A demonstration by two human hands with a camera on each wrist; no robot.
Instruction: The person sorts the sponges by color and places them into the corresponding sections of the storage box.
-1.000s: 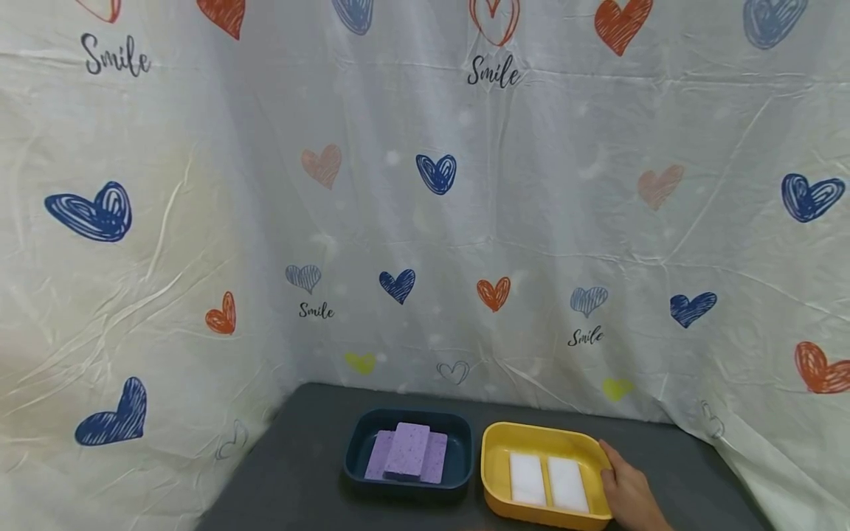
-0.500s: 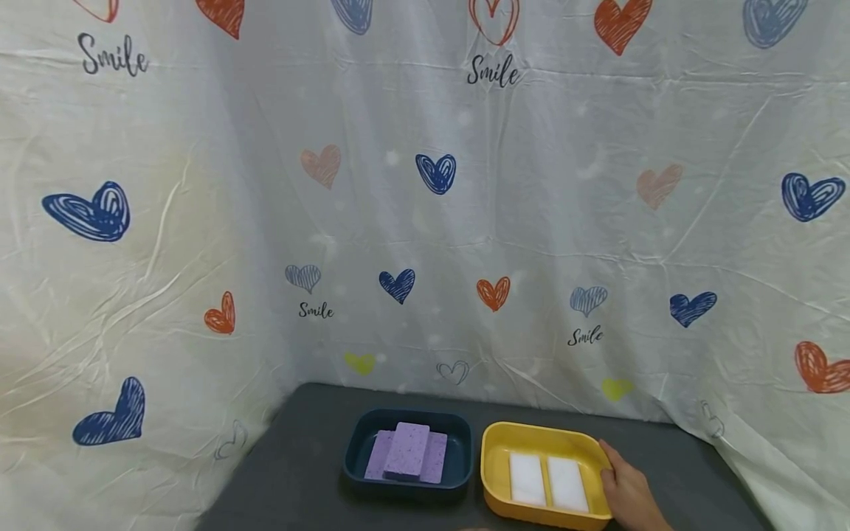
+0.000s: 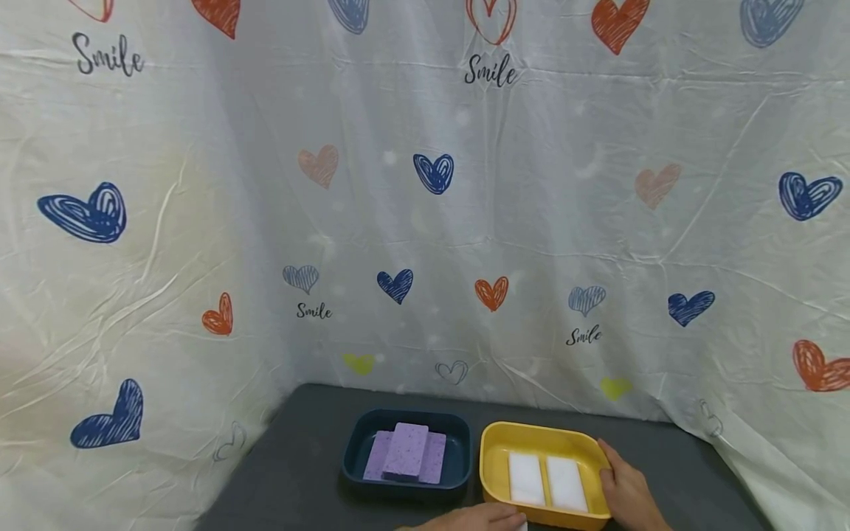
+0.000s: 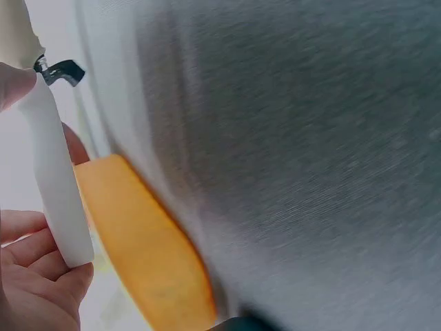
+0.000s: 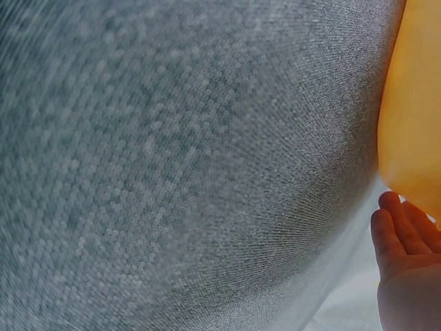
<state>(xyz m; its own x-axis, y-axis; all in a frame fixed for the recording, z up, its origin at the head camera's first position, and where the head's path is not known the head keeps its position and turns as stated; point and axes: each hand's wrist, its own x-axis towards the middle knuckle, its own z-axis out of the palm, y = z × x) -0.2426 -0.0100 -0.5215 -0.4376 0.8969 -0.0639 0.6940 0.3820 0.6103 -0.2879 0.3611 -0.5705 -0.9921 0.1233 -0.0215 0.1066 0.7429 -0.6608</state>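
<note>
My left hand (image 3: 468,518) holds a white sponge block (image 4: 55,172) at the near edge of the yellow tray (image 3: 491,472). In the left wrist view the thumb and fingers of this hand (image 4: 38,293) grip the block from both sides; in the head view only a corner of it shows. Two white sponge blocks (image 3: 527,479) lie side by side inside the yellow tray. At the tray's right end my right hand (image 3: 629,490) holds the rim, the thumb over the edge. In the right wrist view its fingers (image 5: 389,238) lie against the tray's outer wall.
Left of the yellow tray stands a dark blue tray (image 3: 355,450). Inside are lilac speckled sponges (image 3: 406,451), one stacked on two others. Both trays rest on a dark grey tabletop (image 3: 292,457). A white curtain (image 3: 531,221) printed with hearts hangs behind and along the sides.
My left hand has come in from the bottom edge with a white sponge block. The right hand and both trays have stayed put.
</note>
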